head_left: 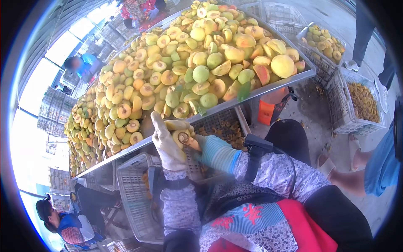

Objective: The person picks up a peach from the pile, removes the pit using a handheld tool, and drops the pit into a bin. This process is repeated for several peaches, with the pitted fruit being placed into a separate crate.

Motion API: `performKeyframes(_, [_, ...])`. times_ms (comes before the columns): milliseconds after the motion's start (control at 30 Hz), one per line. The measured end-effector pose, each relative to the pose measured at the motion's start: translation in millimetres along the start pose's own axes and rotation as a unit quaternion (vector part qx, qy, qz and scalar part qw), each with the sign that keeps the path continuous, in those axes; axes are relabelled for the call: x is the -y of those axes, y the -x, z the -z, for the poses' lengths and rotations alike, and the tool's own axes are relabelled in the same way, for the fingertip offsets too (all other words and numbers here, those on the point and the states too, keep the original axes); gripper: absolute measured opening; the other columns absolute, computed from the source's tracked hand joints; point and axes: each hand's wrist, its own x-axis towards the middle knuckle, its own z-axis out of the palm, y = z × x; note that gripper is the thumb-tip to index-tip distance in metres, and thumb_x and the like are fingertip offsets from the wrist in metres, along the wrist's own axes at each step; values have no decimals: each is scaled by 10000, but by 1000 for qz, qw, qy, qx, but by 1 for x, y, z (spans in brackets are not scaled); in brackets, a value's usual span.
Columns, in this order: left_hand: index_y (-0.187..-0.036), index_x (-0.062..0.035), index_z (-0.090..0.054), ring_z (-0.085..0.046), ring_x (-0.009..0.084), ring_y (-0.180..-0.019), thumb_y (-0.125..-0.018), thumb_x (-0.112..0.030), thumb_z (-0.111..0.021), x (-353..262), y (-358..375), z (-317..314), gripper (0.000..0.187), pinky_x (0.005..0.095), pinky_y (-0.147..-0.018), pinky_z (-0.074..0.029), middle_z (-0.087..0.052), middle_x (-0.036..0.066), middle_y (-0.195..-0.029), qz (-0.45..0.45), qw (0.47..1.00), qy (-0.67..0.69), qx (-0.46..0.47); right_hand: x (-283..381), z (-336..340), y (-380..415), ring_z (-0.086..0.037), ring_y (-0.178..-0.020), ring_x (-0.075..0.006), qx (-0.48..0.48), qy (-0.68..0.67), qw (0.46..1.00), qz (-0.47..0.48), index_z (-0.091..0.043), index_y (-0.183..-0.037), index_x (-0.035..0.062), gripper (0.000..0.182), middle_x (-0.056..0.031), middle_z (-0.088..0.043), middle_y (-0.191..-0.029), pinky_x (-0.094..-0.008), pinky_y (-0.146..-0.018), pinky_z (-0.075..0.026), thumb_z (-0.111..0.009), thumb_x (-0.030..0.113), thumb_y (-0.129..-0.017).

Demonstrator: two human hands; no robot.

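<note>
So that its cut face is left exposed, a halved stone fruit point(176, 138), probably a peach or an apricot, is held just off the near edge of the metal table point(268, 87). It is gripped by the gloved left hand point(169, 147), one digit being raised straight and the others curled; the fruit appears to be steadied this way while its brown centre is kept within reach. The right hand point(204, 145), striped-cuffed, is drawn in close against the fruit; whether anything is pinched in it cannot be told.

The table is heaped with green, yellow and blushed fruit, mostly halved, and its raised rim seems meant to keep the pile from rolling off. Under the near edge, a plastic crate point(241, 122) holding brown pieces is set, presumably so that scraps can be caught. An orange container point(265, 112) is stood beneath the right end.

Off that end, on a concrete floor point(304, 105), a fruit-filled crate point(322, 67) and a crate of brown pieces point(350, 119) are placed. Left of the table, crates are stacked point(56, 110) near bright windows, and a seated person point(77, 229) is seen.
</note>
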Motion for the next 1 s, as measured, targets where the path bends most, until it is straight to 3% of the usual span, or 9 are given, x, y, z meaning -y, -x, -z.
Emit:
performKeyframes(133, [-743,16,-598,-614,237,-610,-983,-658,-379,2,-12,10,748,349,-617,-540,-621,156,-685,44,994,-82,48,-14,-9,-6,-642,-945,-443,6,-55,998,28,-609,-1082,29,327,-262,-670,-954,-493,-824,-517,-560,318,-936])
performKeyframes(200, [-794,14,-625,-625,243,-660,-976,-653,-409,0,-8,10,725,350,-673,-543,-622,150,-693,48,995,31,77,-15,-12,-8,-640,-936,-449,-20,-71,996,45,-611,-1070,27,322,-263,-670,-944,-497,-819,-517,-559,316,-938])
performKeyframes(233, [-944,13,-616,-635,244,-741,-980,-623,-442,3,-9,14,661,359,-741,-539,-642,142,-812,20,988,87,124,-13,-13,-8,-637,-926,-455,-45,-87,993,61,-613,-1058,24,318,-264,-669,-934,-501,-814,-516,-558,314,-940])
performKeyframes(333, [-1109,2,-561,-637,249,-796,-988,-599,-451,14,0,1,623,371,-788,-533,-643,139,-972,-35,996,80,8,-11,-15,-10,-638,-908,-461,-76,-96,990,64,-600,-1081,27,331,-266,-668,-917,-511,-805,-517,-540,323,-945])
performKeyframes(367, [-1169,-12,-520,-633,249,-798,-1005,-566,-441,26,-7,13,584,377,-771,-541,-618,134,-1027,-47,997,59,34,-10,-15,-10,-638,-908,-461,-76,-96,990,65,-600,-1081,27,331,-266,-668,-917,-511,-805,-517,-540,323,-945])
performKeyframes(600, [-1143,4,-526,-621,222,-709,-1016,-608,-337,10,5,-4,653,335,-664,-543,-620,135,-854,-8,997,68,-38,-3,-7,-3,-651,-887,-440,-65,16,997,43,-548,-1169,60,381,-247,-678,-910,-528,-786,-512,-525,370,-949])
performKeyframes(767, [-1065,21,-572,-617,216,-694,-1027,-597,-304,10,11,-9,675,323,-642,-531,-618,135,-796,-60,997,5,-45,-3,-1,-3,-655,-907,-429,-39,48,998,31,-547,-1188,68,386,-241,-682,-937,-524,-792,-514,-538,365,-942])
performKeyframes(833, [-1043,24,-586,-617,213,-683,-1031,-587,-303,8,13,-13,674,319,-634,-529,-621,135,-786,-57,997,-1,-51,-6,-3,-4,-644,-890,-449,-41,13,999,30,-585,-1116,35,338,-250,-676,-941,-500,-763,-525,-619,273,-878])
performKeyframes(1000, [-1006,29,-579,-606,207,-660,-1029,-558,-346,4,10,-8,632,300,-647,-508,-617,139,-752,-15,999,-29,-11,-22,-25,-7,-662,-871,-410,0,-87,995,45,-621,-1083,18,292,-245,-678,-926,-455,-786,-525,-585,261,-924])
